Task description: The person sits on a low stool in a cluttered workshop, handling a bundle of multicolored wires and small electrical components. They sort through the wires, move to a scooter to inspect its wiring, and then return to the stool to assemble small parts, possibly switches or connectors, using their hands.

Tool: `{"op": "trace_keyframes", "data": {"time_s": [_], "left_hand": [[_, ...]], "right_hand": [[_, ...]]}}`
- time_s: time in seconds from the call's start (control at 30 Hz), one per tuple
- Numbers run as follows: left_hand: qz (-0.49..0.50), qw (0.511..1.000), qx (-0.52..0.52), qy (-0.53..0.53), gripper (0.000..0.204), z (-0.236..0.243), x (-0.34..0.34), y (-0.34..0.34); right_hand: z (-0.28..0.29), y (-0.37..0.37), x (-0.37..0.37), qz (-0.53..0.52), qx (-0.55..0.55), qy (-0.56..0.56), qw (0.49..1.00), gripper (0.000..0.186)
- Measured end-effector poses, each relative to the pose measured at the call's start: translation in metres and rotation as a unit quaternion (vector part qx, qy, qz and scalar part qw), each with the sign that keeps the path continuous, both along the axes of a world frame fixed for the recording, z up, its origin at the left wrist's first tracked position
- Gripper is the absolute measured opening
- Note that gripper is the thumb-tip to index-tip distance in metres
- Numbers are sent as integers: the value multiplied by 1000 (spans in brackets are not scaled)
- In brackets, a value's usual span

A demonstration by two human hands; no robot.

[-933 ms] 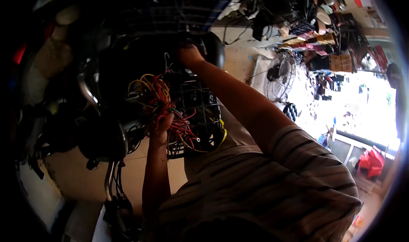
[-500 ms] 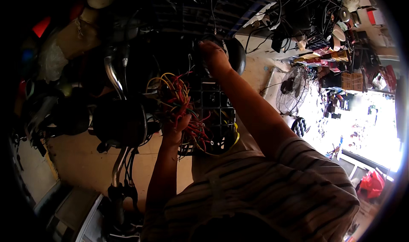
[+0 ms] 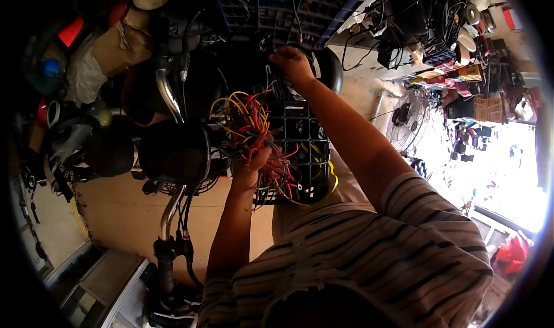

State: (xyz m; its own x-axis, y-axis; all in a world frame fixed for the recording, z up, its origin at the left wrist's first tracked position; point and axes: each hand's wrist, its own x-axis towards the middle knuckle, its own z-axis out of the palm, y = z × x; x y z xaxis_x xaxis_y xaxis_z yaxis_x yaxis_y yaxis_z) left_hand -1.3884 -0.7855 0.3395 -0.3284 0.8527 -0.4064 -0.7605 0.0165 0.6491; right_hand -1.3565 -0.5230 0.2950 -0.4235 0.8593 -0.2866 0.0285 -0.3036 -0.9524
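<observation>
My left hand (image 3: 252, 165) is closed round a tangled bundle of electrical wires (image 3: 262, 140), mostly red, with some yellow and green among them. The bundle hangs over the left side of a black plastic basket (image 3: 314, 133). My right hand (image 3: 292, 65) reaches past the basket to a very dark area beside a black rounded part (image 3: 329, 71); its fingers are curled, and whatever they grip is lost in the shadow. A yellow strap or wire (image 3: 334, 178) loops out at the basket's right side.
To the left stand chrome handlebars (image 3: 168, 94) with a round black headlamp-like housing (image 3: 173, 155) and cables. A dark blue crate (image 3: 340, 10) lies beyond the basket. At right are a wire-cage fan (image 3: 407, 117) and a cluttered shelf area. A grey-framed case (image 3: 115, 282) sits lower left.
The picture has brightened, and the whole scene has shifted slightly to the right. My left hand still holds the wires, and my right hand stays at the same dark spot beyond the basket.
</observation>
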Motion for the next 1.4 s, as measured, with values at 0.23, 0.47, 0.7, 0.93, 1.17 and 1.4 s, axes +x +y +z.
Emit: {"op": "trace_keyframes", "data": {"time_s": [0.23, 0.47, 0.7, 0.93, 1.17, 1.4], "left_hand": [[1, 997, -41, 71, 44, -6, 5, -5], [1, 998, -52, 44, 40, -16, 9, -5], [25, 998, -49, -5, 40, -3, 11, -5], [4, 998, -43, 34, 40, -5, 9, -6], [-8, 993, -18, 117, 44, -18, 10, -10], [-2, 992, -28, 124, 42, -15, 16, -13]], "right_hand": [[-9, -13, -14, -45, 183, -257, 948, 41], [-44, 2, -6, -42, 82, -170, 981, 32], [-33, -21, 16, -55, -61, -64, 995, 24], [-12, 3, 16, 10, -293, 157, 943, 16], [4, 22, 10, 68, -307, -45, 948, 22], [3, 28, 6, 76, -254, -227, 937, 22]]}}
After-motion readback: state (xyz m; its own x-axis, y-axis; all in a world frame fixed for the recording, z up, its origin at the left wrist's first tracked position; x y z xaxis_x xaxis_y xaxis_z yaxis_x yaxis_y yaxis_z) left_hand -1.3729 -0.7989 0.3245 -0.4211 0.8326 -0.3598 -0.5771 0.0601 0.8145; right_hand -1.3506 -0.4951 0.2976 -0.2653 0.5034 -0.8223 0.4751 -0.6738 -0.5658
